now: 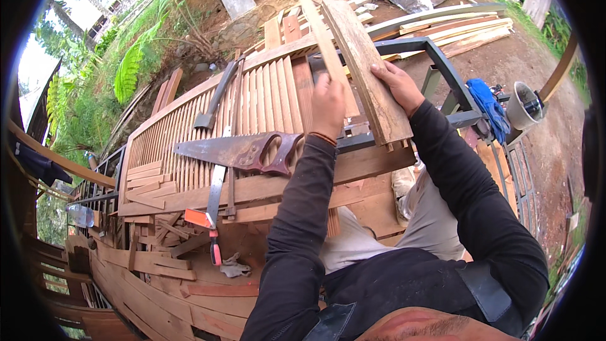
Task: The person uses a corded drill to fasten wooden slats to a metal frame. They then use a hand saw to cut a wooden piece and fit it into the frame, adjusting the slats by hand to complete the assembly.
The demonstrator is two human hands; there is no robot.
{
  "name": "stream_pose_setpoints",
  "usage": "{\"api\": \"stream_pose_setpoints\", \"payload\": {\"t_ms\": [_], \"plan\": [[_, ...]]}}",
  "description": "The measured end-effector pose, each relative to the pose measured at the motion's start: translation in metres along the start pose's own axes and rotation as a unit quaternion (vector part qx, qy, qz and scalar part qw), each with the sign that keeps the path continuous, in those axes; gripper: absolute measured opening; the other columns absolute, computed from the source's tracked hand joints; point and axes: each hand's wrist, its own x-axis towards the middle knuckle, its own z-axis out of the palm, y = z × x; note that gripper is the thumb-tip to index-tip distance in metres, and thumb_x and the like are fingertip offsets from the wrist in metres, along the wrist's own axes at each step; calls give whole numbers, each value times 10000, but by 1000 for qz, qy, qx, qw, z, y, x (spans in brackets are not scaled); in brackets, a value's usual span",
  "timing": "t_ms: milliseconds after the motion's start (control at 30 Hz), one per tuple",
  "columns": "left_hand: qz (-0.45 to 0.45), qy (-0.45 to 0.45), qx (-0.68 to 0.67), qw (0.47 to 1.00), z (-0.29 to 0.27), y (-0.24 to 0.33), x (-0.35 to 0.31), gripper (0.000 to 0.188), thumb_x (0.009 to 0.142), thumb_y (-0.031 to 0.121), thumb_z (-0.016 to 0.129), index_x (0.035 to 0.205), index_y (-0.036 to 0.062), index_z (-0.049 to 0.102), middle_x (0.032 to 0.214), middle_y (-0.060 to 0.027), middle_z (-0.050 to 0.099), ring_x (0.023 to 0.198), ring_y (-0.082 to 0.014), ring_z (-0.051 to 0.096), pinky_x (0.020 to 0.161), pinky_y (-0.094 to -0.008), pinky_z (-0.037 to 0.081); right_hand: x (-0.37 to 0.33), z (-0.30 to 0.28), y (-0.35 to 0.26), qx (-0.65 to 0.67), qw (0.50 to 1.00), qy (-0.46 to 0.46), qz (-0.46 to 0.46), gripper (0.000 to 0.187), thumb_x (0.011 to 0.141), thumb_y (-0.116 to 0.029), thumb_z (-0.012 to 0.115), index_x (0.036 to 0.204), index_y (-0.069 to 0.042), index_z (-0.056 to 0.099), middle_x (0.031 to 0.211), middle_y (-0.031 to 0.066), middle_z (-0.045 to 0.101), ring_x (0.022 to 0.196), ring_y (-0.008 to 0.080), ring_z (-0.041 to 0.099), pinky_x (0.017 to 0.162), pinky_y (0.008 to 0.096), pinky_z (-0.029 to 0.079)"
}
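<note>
My left hand (329,101) is closed around the lower part of a thin pale wooden slat (320,35), which slants up and away. In my right hand (398,86) is the right edge of a thick wooden board (365,66), thumb on its top face. Board and slat lie nearly side by side, their far ends close together. Just left of my left wrist, a handsaw (233,151) with a dark reddish wooden handle rests on a slatted wooden panel (252,104). Across the panel's near rail runs a bar clamp (215,192) with an orange jaw and a red-black handle.
A dark metal bar tool (218,96) lies across the slats. Short wood pieces (148,186) sit at the panel's left corner. On the right are a metal frame (435,50), a blue cloth (488,108) and a pale bucket (522,106). Timber strips (467,31) are stacked behind.
</note>
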Motion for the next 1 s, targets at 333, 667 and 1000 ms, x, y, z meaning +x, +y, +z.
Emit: {"api": "stream_pose_setpoints", "payload": {"t_ms": [333,667,1000], "plan": [[-12,-64,-54,996,42,-44,-14,282,1063,238,563,997,-32,610,801,-154,657,738,-209,623,702,-383,503,-1,-23,-2,-37,998,56,8,495,1056,-321,648,1401,24,565,1176,86,702,994,111,680,879,270,552],[-47,-109,-91,989,41,-55,-16,241,1076,203,547,1062,-16,644,868,2,625,762,-52,532,665,-260,444,5,-20,1,-58,996,63,0,514,1023,-300,690,1387,41,565,1176,127,711,983,154,706,866,297,575],[-54,-7,-79,995,40,-67,-1,396,1084,327,530,1001,-53,606,987,-315,690,943,-458,674,833,-488,504,-6,4,6,-110,993,52,-7,615,1001,-304,733,1458,51,524,1261,149,694,1062,158,685,921,300,558]]}}
